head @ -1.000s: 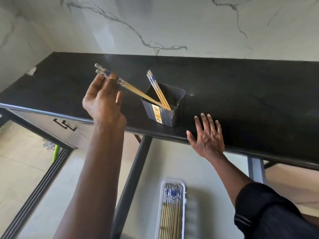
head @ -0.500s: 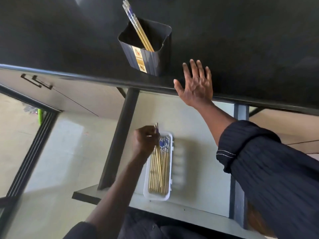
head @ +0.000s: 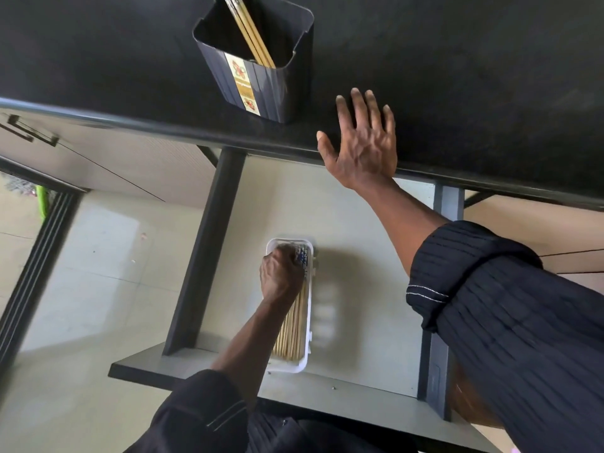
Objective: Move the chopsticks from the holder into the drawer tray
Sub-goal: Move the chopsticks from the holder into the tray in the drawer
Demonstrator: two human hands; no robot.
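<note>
A dark square holder [head: 261,83] stands near the front edge of the black countertop [head: 474,76], with a few bamboo chopsticks [head: 251,34] leaning in it. Below, a white tray [head: 304,361] lies in the open drawer [head: 366,322] and holds several chopsticks [head: 292,331] laid lengthwise, blue-patterned ends at the far side. My left hand [head: 281,274] is down in the tray's far end, fingers curled over the patterned ends of chopsticks; the hand hides the grip itself. My right hand [head: 362,142] rests flat on the counter edge, fingers spread, to the right of the holder.
A dark vertical bar [head: 206,250] runs along the drawer's left side. The drawer's front edge [head: 196,377] is close to my body. A cabinet front with a dark handle [head: 29,132] is at the left, with floor tiles beyond it.
My left hand carried chopsticks from above the counter down into the tray and now sits lower in it. My view tipped downward. The right hand stayed on the counter.
</note>
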